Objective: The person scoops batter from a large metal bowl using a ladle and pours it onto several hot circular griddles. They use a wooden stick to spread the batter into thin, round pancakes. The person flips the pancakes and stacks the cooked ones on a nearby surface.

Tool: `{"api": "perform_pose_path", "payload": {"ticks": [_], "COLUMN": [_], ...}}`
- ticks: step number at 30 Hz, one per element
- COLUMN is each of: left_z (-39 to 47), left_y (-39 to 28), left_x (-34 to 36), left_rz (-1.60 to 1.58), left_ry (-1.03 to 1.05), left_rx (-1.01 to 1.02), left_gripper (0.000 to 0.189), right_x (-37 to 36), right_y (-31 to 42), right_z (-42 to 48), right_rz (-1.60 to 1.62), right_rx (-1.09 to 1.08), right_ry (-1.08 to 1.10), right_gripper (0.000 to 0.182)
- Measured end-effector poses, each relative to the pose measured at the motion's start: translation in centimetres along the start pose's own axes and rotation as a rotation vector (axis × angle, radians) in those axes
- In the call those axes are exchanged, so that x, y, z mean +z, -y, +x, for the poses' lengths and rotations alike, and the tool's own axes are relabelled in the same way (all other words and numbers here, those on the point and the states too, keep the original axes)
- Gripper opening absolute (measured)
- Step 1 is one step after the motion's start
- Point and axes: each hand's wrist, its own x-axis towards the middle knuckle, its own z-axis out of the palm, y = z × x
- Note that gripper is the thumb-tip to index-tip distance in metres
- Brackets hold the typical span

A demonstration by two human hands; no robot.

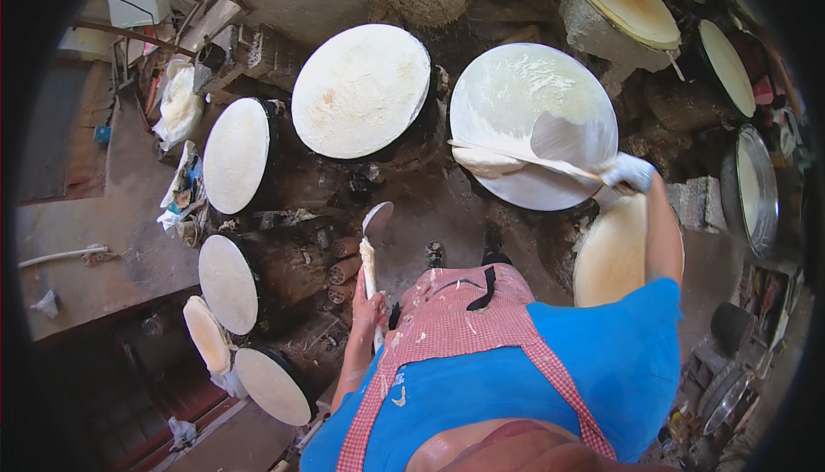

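Note:
My right hand (624, 173), in a pale glove, grips a long batter-coated wooden scraper (528, 157) that lies across a round griddle (554, 191). A mound of white batter (488, 164) sits against the scraper at the griddle's left side. Thin, streaky batter covers the far part of the griddle. Lower and to the left, my bare left hand (369, 309) holds the batter-smeared handle of a ladle (378, 215), its bowl upward. Left of the griddle, another round griddle bears a white flatbread sheet (361, 91).
More batter-covered round griddles (236, 156) curve along the left. A browned flatbread (612, 249) lies under my right forearm. Stacked flatbreads (628, 4) stand at the upper right. Perforated coal briquettes (345, 271) lie on the floor left of the apron. A metal basin (757, 191) is far right.

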Motion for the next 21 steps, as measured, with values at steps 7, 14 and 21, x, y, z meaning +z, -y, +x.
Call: {"api": "perform_pose_path", "payload": {"ticks": [7, 14, 21], "left_z": [4.4, 4.0, -0.2], "left_y": [-0.3, -4.3, -6.3], "left_x": [-6.4, -7.7, -10.8], "left_rz": [0.009, -0.067, -0.286], "left_ry": [0.209, 0.41, 0.779], "left_rx": [-0.039, -0.119, -0.191], "left_gripper": [0.081, 0.077, 0.069], "right_x": [18.5, 36.6, 38.1], "right_y": [-16.3, -3.2, -3.6], "right_z": [-16.9, 7.7, 1.8], "right_rz": [0.489, -0.209, -0.155], "right_rx": [0.028, -0.209, 0.261], "right_ry": [-0.742, -1.464, -1.487], "right_gripper": [0.054, 0.025, 0.035]}}
